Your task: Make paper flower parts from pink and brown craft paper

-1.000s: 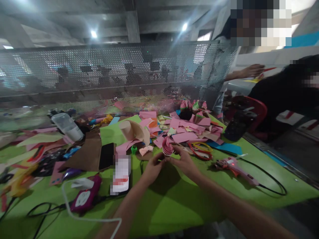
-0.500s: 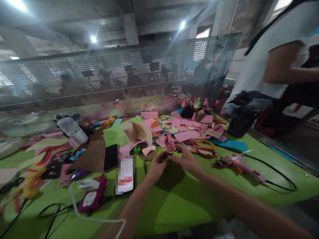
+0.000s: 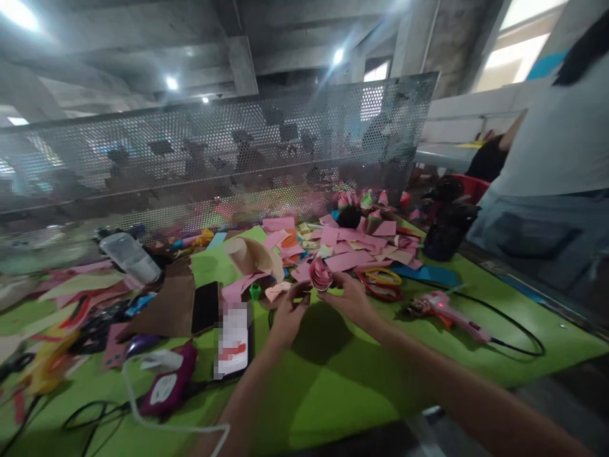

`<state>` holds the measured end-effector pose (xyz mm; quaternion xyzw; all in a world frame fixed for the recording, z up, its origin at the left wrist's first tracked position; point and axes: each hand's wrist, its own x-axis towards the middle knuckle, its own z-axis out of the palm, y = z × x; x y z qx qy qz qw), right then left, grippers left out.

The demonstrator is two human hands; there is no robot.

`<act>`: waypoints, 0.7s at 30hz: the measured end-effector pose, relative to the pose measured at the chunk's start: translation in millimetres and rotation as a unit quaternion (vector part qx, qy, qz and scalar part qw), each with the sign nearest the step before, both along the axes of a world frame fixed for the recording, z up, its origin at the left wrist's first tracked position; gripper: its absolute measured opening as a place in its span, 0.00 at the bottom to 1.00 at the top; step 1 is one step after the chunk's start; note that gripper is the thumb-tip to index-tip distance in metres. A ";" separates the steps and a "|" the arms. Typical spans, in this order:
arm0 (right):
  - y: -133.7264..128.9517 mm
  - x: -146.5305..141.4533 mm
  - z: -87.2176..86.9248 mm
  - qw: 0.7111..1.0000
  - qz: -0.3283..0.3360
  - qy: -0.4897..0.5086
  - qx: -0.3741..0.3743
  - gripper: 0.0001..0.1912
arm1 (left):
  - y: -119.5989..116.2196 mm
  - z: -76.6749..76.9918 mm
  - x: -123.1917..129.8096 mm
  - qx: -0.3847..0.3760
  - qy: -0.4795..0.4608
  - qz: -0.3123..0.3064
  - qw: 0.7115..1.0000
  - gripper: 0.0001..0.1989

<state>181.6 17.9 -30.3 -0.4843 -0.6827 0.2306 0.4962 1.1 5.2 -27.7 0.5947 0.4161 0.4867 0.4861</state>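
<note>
A pink swirled piece, layered like a frosting top, is held just above the green table. My right hand grips its right side and underside with thumb and fingers. On the left side, my left hand has its bent fingers at the edge of the same piece; their exact contact is hard to make out. Scraps of pink paper lie just behind the hands. A rolled tan paper cone stands behind my left hand.
A pink glue gun with a black cord lies at right, near red-handled scissors. Phones, a purple power block and cables occupy the left. A dark bottle and a person are at right.
The pink piece has tipped, so its top now faces me more. The view has swung slightly right, and the person at right has turned or moved. Both hands stay at the piece.
</note>
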 end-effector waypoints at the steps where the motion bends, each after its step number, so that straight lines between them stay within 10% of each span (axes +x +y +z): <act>1: 0.2 -0.1 -0.3 1.000 0.004 0.000 -0.001 0.13 | 0.0 1.5 -2.3 0.005 0.002 -0.006 1.000 0.21; 12: -3.2 -0.9 -3.0 0.999 0.048 -0.008 -0.005 0.08 | -3.4 21.1 -12.7 0.030 -0.016 0.009 0.999 0.23; 21: -6.5 -0.3 5.0 0.997 0.057 -0.043 -0.005 0.10 | -0.9 33.4 -21.6 0.191 0.123 0.062 0.972 0.18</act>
